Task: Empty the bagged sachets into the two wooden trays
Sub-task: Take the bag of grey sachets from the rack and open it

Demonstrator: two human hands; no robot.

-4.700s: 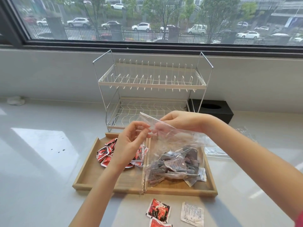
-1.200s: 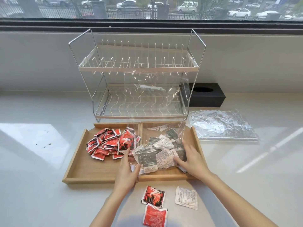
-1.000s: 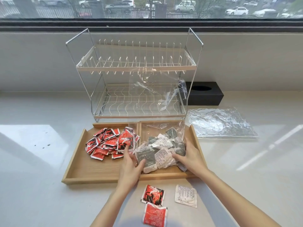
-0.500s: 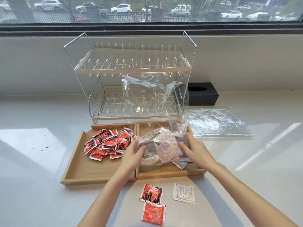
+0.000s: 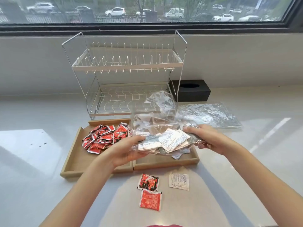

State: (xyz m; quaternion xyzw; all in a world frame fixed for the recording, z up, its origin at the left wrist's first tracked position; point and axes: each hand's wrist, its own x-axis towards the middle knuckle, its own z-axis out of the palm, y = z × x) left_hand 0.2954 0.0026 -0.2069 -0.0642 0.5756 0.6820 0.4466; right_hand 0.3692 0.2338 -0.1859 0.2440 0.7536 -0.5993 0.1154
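A clear plastic bag (image 5: 157, 115) full of white and grey sachets (image 5: 170, 141) hangs lifted above the right wooden tray (image 5: 165, 162). My left hand (image 5: 124, 151) grips the bag's left end from below, and my right hand (image 5: 211, 140) grips its right end. The bag's loose open part trails toward the dish rack. Beside it, the left wooden tray (image 5: 73, 163) holds a heap of red sachets (image 5: 106, 136).
Two red sachets (image 5: 148, 182) and a white sachet (image 5: 179, 181) lie on the counter in front of the trays. A wire dish rack (image 5: 126, 66) stands behind them, with a black tissue box (image 5: 191, 90) and an empty crumpled clear bag (image 5: 208, 115) to the right.
Both hands closed on the bag's sachet-filled bottom and raised it off the right tray. The bag's upper part, standing tall before, has sagged toward the rack.
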